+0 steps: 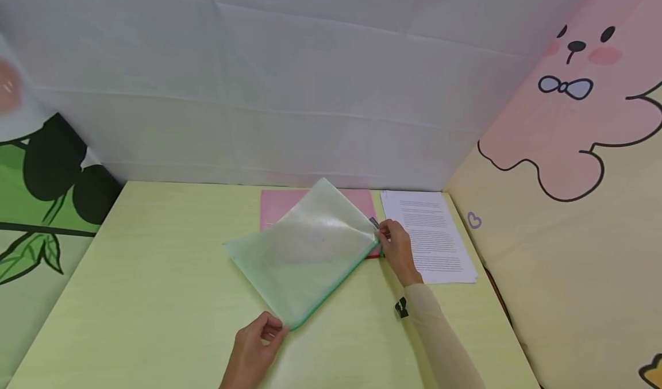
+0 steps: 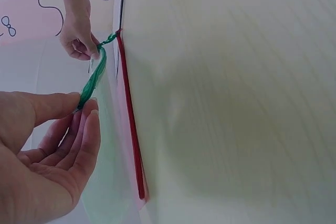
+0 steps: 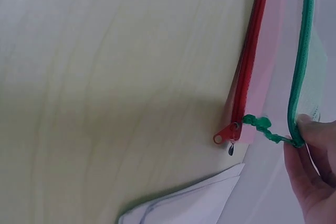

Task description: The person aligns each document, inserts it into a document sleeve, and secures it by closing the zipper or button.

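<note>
A translucent pale green zipper file bag is held tilted over the table, its green zipper edge toward the person. At the near left corner, my left hand pinches the bag between thumb and fingers. My right hand pinches the other end of the zipper edge. From that end hangs a crinkled green strip, reaching toward the red zipper of a pink file bag. The pink bag lies behind and partly under the green one, which hides much of it.
A stack of printed paper sheets lies at the right, near the right hand. The pale yellow table meets a white cloth wall at the back and cartoon-printed walls at both sides. A small black device is at the right wrist.
</note>
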Available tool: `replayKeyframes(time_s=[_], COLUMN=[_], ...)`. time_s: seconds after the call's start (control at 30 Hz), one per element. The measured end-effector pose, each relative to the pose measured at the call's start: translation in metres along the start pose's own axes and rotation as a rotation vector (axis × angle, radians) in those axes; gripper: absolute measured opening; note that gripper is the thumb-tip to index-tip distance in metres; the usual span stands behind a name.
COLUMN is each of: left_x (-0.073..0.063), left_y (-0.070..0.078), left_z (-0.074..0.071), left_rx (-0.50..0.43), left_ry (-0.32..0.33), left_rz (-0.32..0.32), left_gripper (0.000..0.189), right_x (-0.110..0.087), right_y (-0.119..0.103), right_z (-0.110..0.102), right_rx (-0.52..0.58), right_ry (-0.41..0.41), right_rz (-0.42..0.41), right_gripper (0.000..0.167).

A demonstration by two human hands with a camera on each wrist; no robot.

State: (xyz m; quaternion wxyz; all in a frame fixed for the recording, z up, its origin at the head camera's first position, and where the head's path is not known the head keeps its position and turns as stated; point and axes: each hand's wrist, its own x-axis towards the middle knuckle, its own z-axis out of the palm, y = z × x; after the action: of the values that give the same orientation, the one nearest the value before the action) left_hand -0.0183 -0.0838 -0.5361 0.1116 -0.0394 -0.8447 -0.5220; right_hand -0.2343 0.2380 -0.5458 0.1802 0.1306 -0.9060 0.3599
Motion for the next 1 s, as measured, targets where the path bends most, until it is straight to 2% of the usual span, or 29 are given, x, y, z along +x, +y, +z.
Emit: replayKeyframes(time_s=[0.2, 0.5, 0.73, 1.0], left_x=[-0.001, -0.004, -0.012, -0.019], left_y=[0.000, 0.004, 0.004, 0.005], left_z=[0.005, 0.012, 0.024, 0.035], left_rx=[0.008, 0.039, 0.022, 0.032], left_ry=[0.026, -0.029, -0.033, -0.075], left_rz=[0.031, -0.056, -0.054, -0.116], left_gripper=[0.027, 0.025, 0.025, 0.022], right_x=[0.008, 0.016, 0.019, 0.020], right_y=[-0.003, -0.004, -0.006, -0.003], right_z=[0.000, 0.005, 0.009, 0.014], right_rx=[-0.006, -0.017, -0.007, -0.025], right_ry=[-0.013, -0.032, -0.023, -0.032], right_rz=[-0.008, -0.018, -0.047, -0.053], right_gripper=[0.011, 0.010, 0.011, 0.009])
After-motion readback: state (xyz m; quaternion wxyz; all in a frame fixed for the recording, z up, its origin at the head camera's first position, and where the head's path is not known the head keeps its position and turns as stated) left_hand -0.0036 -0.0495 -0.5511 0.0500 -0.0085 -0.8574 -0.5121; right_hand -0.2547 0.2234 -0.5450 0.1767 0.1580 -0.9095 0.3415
